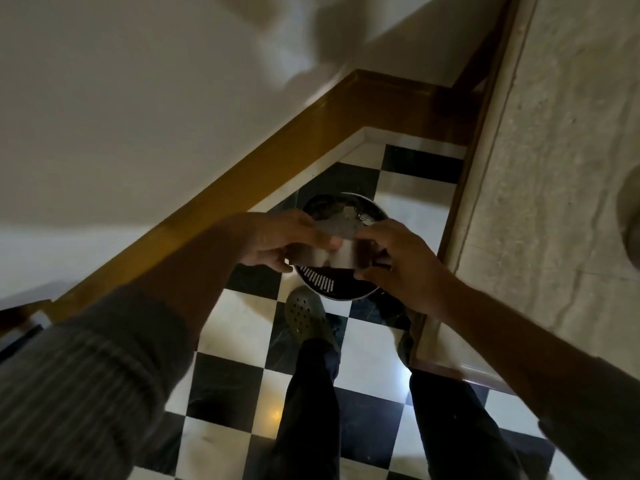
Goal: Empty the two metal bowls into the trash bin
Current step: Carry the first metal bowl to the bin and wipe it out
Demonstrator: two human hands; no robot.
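While both hands meet over the bin point(341, 292), the left hand point(277, 242) and right hand point(398, 261) hold a metal bowl point(325, 251) between them, fingers curled and clamped on its opposite edges. Motion blurs the bowl, so its tilt is hard to judge. Just below and beyond the fingertips sits the round bin with its perforated wall, dark contents and pale scraps inside. Under the hands, a shoe point(306, 318) stands beside the bin on the checkered floor point(367, 362).
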